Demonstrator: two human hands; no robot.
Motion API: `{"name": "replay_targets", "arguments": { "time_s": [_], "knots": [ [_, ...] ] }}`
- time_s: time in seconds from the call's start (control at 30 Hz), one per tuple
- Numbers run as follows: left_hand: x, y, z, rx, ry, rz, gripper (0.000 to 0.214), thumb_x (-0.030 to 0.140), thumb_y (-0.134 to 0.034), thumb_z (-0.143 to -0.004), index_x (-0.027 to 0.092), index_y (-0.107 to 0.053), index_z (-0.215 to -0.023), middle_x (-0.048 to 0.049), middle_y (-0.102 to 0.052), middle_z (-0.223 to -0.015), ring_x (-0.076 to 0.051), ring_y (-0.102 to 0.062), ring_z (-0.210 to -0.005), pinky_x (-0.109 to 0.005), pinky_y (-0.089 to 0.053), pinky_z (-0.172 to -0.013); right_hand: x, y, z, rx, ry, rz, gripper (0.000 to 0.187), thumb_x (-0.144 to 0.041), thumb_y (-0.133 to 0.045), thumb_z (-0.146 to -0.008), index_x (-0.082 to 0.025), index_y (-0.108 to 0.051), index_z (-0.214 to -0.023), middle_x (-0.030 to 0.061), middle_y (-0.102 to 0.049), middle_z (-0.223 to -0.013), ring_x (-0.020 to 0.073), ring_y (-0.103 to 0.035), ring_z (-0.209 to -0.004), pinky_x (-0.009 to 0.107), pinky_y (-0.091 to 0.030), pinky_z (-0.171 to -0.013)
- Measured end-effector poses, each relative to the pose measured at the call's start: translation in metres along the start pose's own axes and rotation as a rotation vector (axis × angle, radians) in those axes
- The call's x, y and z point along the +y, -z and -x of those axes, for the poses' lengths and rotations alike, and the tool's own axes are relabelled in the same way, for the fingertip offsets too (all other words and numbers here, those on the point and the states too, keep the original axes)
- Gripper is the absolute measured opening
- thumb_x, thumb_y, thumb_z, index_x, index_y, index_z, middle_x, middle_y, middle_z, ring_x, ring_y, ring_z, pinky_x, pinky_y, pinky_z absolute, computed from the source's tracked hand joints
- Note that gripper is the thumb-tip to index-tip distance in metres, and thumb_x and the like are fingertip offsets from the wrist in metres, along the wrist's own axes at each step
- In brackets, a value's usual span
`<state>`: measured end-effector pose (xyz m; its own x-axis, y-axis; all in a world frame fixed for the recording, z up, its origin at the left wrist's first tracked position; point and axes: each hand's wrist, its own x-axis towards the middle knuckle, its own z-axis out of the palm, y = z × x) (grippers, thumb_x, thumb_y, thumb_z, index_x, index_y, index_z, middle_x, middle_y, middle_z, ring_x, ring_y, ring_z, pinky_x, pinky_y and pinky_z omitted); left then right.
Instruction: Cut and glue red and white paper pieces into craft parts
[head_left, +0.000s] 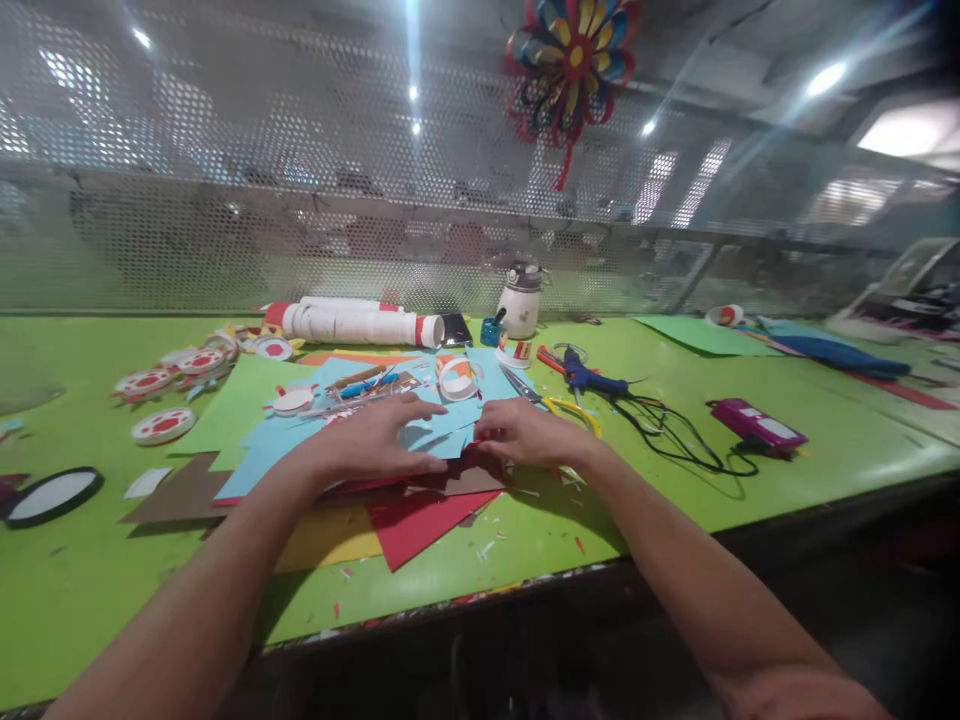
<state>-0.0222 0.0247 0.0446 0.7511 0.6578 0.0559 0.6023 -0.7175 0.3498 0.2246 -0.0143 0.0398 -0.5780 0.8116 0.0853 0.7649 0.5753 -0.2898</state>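
My left hand (379, 440) lies on a pile of light blue paper sheets (315, 425), fingers curled loosely over a small folded blue piece (442, 438). My right hand (525, 432) pinches the right edge of the same blue piece. Under the blue sheets lie red paper (416, 525), yellow paper (330, 535) and brown paper (180, 495). Yellow-handled scissors (559, 405) rest just behind my right hand.
A green table (675, 470) carries a blue glue gun (592, 378) with black cord, a pink device (757, 425), a white-red tube (352, 323), a white jar (519, 300), red-white paper discs (161, 425), a black-rimmed oval (52, 495). A perforated metal screen (225, 200) stands behind, bearing a paper flower (571, 60).
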Motion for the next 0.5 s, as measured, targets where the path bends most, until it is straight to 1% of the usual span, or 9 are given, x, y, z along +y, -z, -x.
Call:
{"name": "replay_targets", "arguments": {
  "time_s": [0.03,0.07,0.1,0.17,0.23,0.3,0.4,0.5],
  "knots": [
    [0.005,-0.001,0.001,-0.032,-0.007,0.002,0.073,0.064,-0.062,-0.073,0.026,-0.05,-0.135,-0.0089,-0.055,-0.134,-0.03,-0.052,-0.119,-0.039,-0.041,-0.096,0.0,0.001,0.0,0.01,0.005,-0.016,0.014,-0.019,-0.06,-0.088,-0.017,-0.073,-0.094,0.0068,-0.066,-0.09,0.0173,-0.059,-0.082,0.028,-0.043,-0.076],
    [0.008,-0.001,0.001,-0.054,-0.01,-0.005,0.073,0.063,-0.063,-0.073,0.026,-0.051,-0.134,-0.0088,-0.057,-0.13,-0.03,-0.054,-0.116,-0.039,-0.042,-0.093,0.0,0.002,0.001,0.024,0.007,-0.032,0.015,-0.019,-0.06,-0.088,-0.017,-0.073,-0.094,0.0064,-0.067,-0.088,0.0168,-0.059,-0.081,0.028,-0.043,-0.075],
    [0.011,-0.002,0.001,-0.066,-0.016,-0.02,0.068,0.061,-0.062,-0.073,0.026,-0.054,-0.13,-0.0089,-0.059,-0.125,-0.029,-0.056,-0.111,-0.038,-0.043,-0.09,0.0,0.003,0.001,0.042,0.003,-0.049,0.016,-0.018,-0.06,-0.088,-0.017,-0.073,-0.095,0.0061,-0.067,-0.087,0.0164,-0.059,-0.08,0.028,-0.044,-0.075],
    [0.012,-0.004,0.0,-0.076,-0.03,-0.041,0.05,0.055,-0.06,-0.077,0.023,-0.061,-0.116,-0.0085,-0.063,-0.113,-0.027,-0.06,-0.1,-0.036,-0.045,-0.081,0.002,0.005,0.002,0.081,-0.011,-0.079,0.017,-0.017,-0.059,-0.088,-0.016,-0.074,-0.095,0.006,-0.068,-0.086,0.0161,-0.059,-0.078,0.027,-0.044,-0.073],
    [0.008,-0.006,-0.003,-0.046,-0.026,-0.048,0.035,0.049,-0.057,-0.08,0.022,-0.065,-0.101,-0.0076,-0.066,-0.101,-0.026,-0.061,-0.091,-0.034,-0.045,-0.074,0.003,0.007,0.002,0.113,-0.021,-0.108,0.017,-0.017,-0.059,-0.087,-0.015,-0.074,-0.093,0.0063,-0.068,-0.085,0.0161,-0.059,-0.077,0.027,-0.044,-0.071],
    [0.001,-0.008,-0.006,0.006,0.008,-0.044,0.026,0.044,-0.054,-0.082,0.022,-0.065,-0.091,-0.0067,-0.067,-0.092,-0.025,-0.06,-0.084,-0.033,-0.044,-0.07,0.006,0.007,0.002,0.137,-0.024,-0.137,0.017,-0.017,-0.059,-0.086,-0.016,-0.075,-0.09,0.006,-0.069,-0.083,0.0158,-0.059,-0.075,0.027,-0.044,-0.07],
    [-0.008,-0.01,-0.009,0.063,0.064,-0.052,0.021,0.038,-0.05,-0.084,0.021,-0.063,-0.08,-0.0068,-0.067,-0.083,-0.023,-0.059,-0.075,-0.033,-0.041,-0.065,0.009,0.004,0.001,0.191,-0.046,-0.191,0.017,-0.018,-0.059,-0.085,-0.017,-0.076,-0.087,0.0051,-0.071,-0.081,0.0154,-0.06,-0.074,0.027,-0.044,-0.069],
    [-0.012,-0.01,-0.01,0.078,0.096,-0.046,0.022,0.037,-0.049,-0.084,0.021,-0.062,-0.077,-0.0069,-0.067,-0.079,-0.023,-0.058,-0.071,-0.032,-0.039,-0.062,0.014,0.003,0.0,0.291,-0.101,-0.264,0.017,-0.02,-0.059,-0.083,-0.016,-0.075,-0.084,0.0052,-0.072,-0.079,0.0156,-0.061,-0.073,0.027,-0.046,-0.068]
  ]
}}
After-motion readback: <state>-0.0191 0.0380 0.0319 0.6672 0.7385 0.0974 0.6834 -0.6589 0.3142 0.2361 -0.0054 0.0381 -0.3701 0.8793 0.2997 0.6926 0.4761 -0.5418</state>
